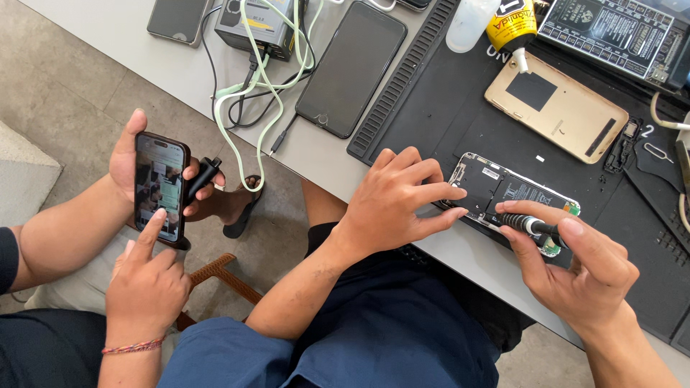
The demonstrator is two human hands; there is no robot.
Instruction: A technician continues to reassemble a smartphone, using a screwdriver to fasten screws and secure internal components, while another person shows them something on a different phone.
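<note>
- The opened smartphone (512, 201) lies with its back off and its innards showing, near the front edge of the black repair mat (445, 108) on the tabletop (180, 72).
- My left hand (395, 205) rests on the phone's left end, fingers spread flat and pressing down on it, gripping nothing.
- My right hand (575, 269) pinches a small screwdriver (528, 224) between thumb and forefinger, fingers closed on its ridged handle; the tool lies low across the phone's near edge, and I cannot tell where its tip touches.
- Just beyond the phone, on the mat, lies a gold back cover (557, 108) with a dark square patch.
- A yellow glue bottle (512, 29) points its nozzle at that cover's far corner.
- A black circuit test board (618, 36) sits at the far right of the mat.
- Left of the mat a dark smartphone (351, 68) lies screen up, beside a tangle of pale green cables (255, 93) running to a grey charger box (255, 25).
- To my left, another person's hands (147, 215) hold a lit phone (161, 188), one forefinger on its screen.
</note>
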